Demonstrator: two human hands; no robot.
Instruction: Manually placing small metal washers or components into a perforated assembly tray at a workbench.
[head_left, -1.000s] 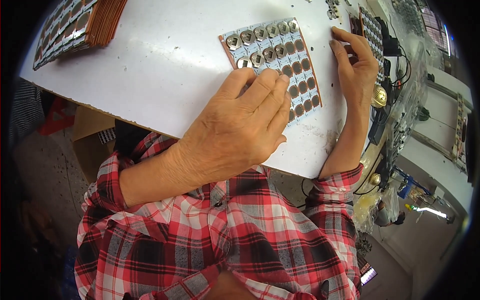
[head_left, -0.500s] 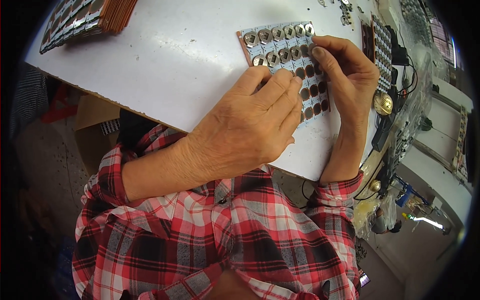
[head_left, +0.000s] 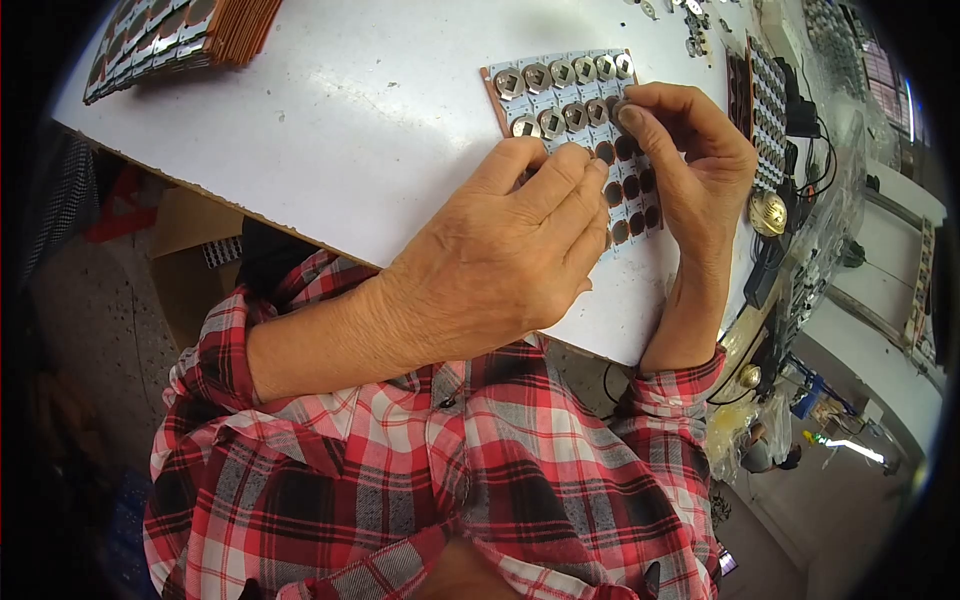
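From ten o'clock: a stack of circuit boards (head_left: 190, 40). At twelve, my left hand (head_left: 490, 250) is bunched, its grip hidden, over the half-filled circuit panel (head_left: 540, 99) at one. At two, my right hand (head_left: 700, 150) pinches a metal clip (head_left: 617, 105); a sideways thumb slip could skew its neighbour.

The bench (head_left: 350, 150) is white and glossy. On it lie a light-blue panel (head_left: 618, 170), a thick panel stack (head_left: 185, 38) and small metal parts (head_left: 696, 38).
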